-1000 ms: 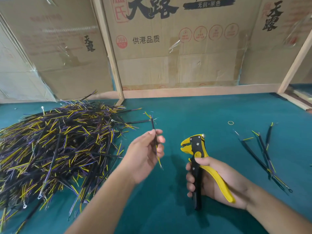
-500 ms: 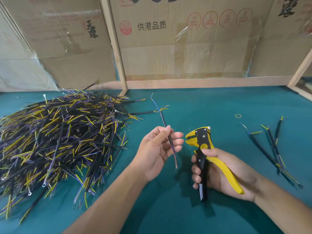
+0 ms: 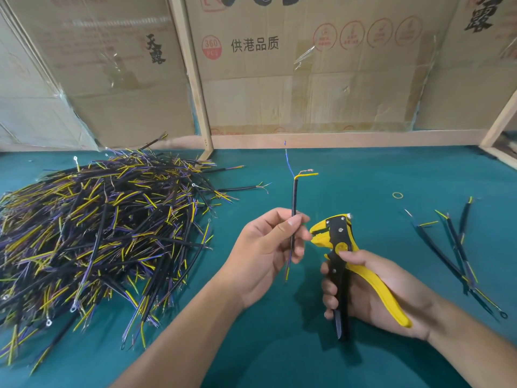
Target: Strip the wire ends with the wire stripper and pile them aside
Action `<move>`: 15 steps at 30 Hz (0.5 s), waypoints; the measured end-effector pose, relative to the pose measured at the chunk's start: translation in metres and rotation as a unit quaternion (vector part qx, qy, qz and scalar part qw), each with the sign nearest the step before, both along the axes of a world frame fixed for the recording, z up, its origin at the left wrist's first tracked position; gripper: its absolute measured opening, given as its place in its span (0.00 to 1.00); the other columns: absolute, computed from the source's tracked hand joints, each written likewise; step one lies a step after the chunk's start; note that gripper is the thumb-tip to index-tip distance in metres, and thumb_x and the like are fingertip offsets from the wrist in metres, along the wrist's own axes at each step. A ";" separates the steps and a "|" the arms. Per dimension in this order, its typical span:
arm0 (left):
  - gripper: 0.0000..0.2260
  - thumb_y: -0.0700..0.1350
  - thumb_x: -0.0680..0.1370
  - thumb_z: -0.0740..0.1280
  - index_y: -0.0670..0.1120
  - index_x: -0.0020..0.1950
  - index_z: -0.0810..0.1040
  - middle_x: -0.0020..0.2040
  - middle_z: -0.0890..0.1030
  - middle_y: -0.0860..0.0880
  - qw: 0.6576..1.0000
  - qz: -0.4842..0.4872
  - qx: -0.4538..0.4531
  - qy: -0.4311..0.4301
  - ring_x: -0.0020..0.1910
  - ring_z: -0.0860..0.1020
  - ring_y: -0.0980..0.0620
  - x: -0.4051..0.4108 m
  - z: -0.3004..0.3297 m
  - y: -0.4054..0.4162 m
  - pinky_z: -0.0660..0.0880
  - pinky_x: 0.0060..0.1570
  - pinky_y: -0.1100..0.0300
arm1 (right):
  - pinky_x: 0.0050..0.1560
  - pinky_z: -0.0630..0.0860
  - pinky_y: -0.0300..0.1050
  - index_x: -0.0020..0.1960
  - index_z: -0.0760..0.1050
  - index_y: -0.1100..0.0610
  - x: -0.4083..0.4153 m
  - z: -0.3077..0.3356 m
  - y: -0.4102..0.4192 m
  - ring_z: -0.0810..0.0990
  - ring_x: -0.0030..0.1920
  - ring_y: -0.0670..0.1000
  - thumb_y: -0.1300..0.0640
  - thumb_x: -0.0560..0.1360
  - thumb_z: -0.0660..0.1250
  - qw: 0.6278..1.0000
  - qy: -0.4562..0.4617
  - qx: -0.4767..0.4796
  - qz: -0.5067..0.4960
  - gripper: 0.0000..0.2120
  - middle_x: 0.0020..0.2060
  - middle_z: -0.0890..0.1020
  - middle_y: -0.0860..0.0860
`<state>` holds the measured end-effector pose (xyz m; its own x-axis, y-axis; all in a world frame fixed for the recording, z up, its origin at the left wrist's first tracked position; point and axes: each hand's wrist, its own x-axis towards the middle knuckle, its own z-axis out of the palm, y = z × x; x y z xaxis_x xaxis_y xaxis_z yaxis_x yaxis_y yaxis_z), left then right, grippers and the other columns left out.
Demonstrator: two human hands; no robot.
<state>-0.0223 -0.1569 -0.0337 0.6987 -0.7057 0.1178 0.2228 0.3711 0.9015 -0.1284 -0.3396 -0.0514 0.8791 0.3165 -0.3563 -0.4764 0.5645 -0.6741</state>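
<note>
While the green table [image 3: 363, 169] is seen from the head camera, a black wire [image 3: 293, 200] is pinched upright between thumb and fingers of the left hand [image 3: 268, 247], its yellow and blue cores splayed at the top. The wire stripper [image 3: 340, 247] is gripped by the right hand [image 3: 377, 292], head just beside the wire, handles spread. A large wire heap [image 3: 98, 228] is noted left; a small pile [image 3: 458, 247] right.

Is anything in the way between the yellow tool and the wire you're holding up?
Nothing visible is. The left hand pinches the wire upright, and the wire stripper in the right hand points its open mouth at it from just beside. Only a small gap over bare green table separates them.
</note>
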 end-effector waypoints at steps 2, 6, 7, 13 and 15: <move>0.07 0.49 0.80 0.66 0.50 0.52 0.83 0.38 0.80 0.48 0.999 0.018 0.026 -0.034 0.29 0.70 0.53 0.001 0.001 0.001 0.67 0.30 0.63 | 0.48 0.77 0.61 0.52 0.75 0.63 0.000 0.000 0.000 0.75 0.40 0.61 0.51 0.73 0.73 1.000 -0.003 0.003 0.004 0.17 0.40 0.73 0.62; 0.12 0.54 0.82 0.62 0.51 0.53 0.84 0.33 0.74 0.51 0.984 0.080 0.098 -0.126 0.27 0.65 0.54 0.004 0.000 0.002 0.62 0.27 0.65 | 0.48 0.77 0.60 0.52 0.75 0.63 0.000 -0.001 -0.001 0.75 0.40 0.61 0.51 0.73 0.73 1.000 -0.007 -0.003 0.006 0.17 0.40 0.73 0.62; 0.12 0.53 0.82 0.62 0.51 0.52 0.84 0.34 0.75 0.52 0.981 0.089 0.102 -0.142 0.27 0.66 0.54 0.005 0.000 0.003 0.63 0.28 0.65 | 0.48 0.77 0.60 0.52 0.75 0.63 0.001 -0.001 -0.001 0.75 0.40 0.61 0.51 0.73 0.73 1.000 -0.008 -0.004 0.005 0.17 0.40 0.73 0.62; 0.10 0.50 0.80 0.62 0.57 0.56 0.82 0.32 0.73 0.51 0.971 0.115 0.131 -0.164 0.27 0.65 0.54 0.011 0.004 0.008 0.63 0.27 0.65 | 0.48 0.77 0.59 0.52 0.76 0.62 -0.001 -0.001 -0.001 0.75 0.40 0.61 0.53 0.73 0.72 0.999 -0.037 -0.007 -0.003 0.14 0.40 0.74 0.61; 0.11 0.52 0.81 0.61 0.56 0.55 0.83 0.31 0.68 0.51 0.963 0.129 0.144 -0.187 0.28 0.64 0.53 0.012 0.004 0.009 0.62 0.27 0.64 | 0.50 0.78 0.60 0.52 0.77 0.61 -0.002 -0.001 -0.002 0.76 0.41 0.61 0.56 0.72 0.71 0.997 -0.066 -0.018 -0.022 0.12 0.41 0.74 0.61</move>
